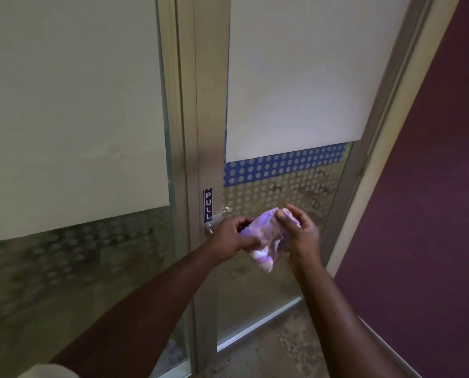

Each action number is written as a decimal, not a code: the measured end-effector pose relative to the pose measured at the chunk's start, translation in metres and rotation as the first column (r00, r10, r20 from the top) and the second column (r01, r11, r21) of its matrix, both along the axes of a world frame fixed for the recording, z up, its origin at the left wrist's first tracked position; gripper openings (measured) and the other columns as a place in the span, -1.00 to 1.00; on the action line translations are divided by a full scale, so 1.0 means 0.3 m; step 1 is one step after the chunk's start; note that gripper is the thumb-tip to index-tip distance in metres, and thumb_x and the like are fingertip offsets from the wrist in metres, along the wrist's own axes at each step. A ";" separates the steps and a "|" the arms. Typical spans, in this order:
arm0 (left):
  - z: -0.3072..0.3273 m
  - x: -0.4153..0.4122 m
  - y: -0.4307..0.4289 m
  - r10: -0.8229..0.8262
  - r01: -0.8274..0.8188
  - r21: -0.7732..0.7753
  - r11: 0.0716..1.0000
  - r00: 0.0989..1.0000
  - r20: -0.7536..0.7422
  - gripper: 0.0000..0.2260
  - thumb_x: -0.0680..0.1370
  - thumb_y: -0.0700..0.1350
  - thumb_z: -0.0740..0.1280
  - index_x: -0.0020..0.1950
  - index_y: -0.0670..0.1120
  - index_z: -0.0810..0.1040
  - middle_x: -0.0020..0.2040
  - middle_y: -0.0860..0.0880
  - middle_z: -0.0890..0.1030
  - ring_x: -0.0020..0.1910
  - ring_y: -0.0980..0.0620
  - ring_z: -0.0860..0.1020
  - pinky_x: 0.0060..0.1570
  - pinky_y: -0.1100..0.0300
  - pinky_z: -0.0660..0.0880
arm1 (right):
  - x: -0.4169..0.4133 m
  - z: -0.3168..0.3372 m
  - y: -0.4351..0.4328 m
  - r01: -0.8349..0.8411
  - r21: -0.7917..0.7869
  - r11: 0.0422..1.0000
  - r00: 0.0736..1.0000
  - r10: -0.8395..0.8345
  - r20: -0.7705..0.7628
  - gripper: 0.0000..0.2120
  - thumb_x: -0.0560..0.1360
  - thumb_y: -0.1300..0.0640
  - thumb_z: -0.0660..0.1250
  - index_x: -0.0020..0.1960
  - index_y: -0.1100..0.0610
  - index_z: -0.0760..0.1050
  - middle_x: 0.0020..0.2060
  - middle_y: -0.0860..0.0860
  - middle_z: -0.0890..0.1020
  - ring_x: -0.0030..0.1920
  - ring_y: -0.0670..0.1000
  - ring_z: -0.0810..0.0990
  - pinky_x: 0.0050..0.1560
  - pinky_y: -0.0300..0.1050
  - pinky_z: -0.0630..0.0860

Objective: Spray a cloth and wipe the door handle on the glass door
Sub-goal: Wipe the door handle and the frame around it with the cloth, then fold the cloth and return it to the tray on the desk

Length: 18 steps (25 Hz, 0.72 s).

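Observation:
A purple and white cloth [263, 236] is bunched between both hands in front of the glass door [296, 77]. My left hand [232, 238] grips its left side and my right hand [299, 231] grips its right side, fingers curled over the top. The metal door handle [226, 211] sticks out of the aluminium door frame just behind my left hand, partly hidden by it. No spray bottle is in view.
A blue PULL sign [208, 205] is stuck on the frame [211, 105] above the handle. White film covers the upper glass, with a dotted blue band [285, 165] below it. A purple wall [432, 186] stands on the right, and speckled floor [269, 350] lies below.

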<state>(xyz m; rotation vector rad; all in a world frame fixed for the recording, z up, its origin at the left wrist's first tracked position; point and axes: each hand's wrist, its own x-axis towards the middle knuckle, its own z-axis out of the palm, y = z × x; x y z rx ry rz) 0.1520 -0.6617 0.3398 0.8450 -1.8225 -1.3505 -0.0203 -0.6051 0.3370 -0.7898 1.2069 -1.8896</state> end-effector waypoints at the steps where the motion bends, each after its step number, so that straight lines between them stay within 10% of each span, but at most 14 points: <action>1: 0.004 -0.015 0.024 -0.001 0.001 0.010 1.000 1.000 -0.017 -0.62 0.39 -0.34 0.61 0.13 -0.07 0.65 -0.03 0.04 0.72 -0.14 0.20 0.66 -0.17 0.34 0.58 | -0.021 0.002 0.026 0.022 0.005 1.000 1.000 -0.022 0.006 -0.56 0.43 0.13 0.60 0.26 0.21 0.60 0.16 0.31 0.69 -0.02 0.15 0.67 -0.03 0.01 0.58; 7: 0.073 -0.124 0.173 -0.003 0.012 0.071 0.997 0.991 -0.137 -0.53 0.41 -0.44 0.54 0.28 -0.22 0.56 0.06 -0.13 0.66 -0.10 0.02 0.64 -0.09 0.26 0.66 | -0.112 0.015 0.219 0.111 -0.029 0.993 0.992 -0.112 -0.054 -0.80 0.58 0.20 0.45 0.19 0.20 0.61 0.08 0.29 0.69 -0.02 0.16 0.63 -0.03 0.07 0.56; 12: 0.086 -0.235 0.326 -0.024 0.036 0.064 0.997 0.983 -0.180 -0.52 0.43 -0.43 0.53 0.30 -0.20 0.54 -0.03 -0.09 0.64 -0.18 0.06 0.59 -0.16 0.29 0.63 | -0.191 0.013 0.469 0.031 0.003 1.000 0.968 -0.030 -0.250 -0.31 0.28 0.17 0.61 0.38 0.14 0.50 0.19 0.09 0.68 0.12 0.06 0.69 0.11 0.08 0.66; 18: 0.062 -0.446 0.664 -0.067 0.104 0.142 0.984 0.967 -0.247 -0.60 0.39 -0.27 0.61 0.16 -0.08 0.60 -0.10 -0.08 0.70 -0.26 0.11 0.69 -0.28 0.25 0.63 | -0.313 -0.030 0.892 0.216 -0.070 0.974 0.965 -0.224 -0.139 -0.28 0.28 0.30 0.57 0.42 0.15 0.49 0.19 0.15 0.69 0.07 0.05 0.72 0.05 0.04 0.69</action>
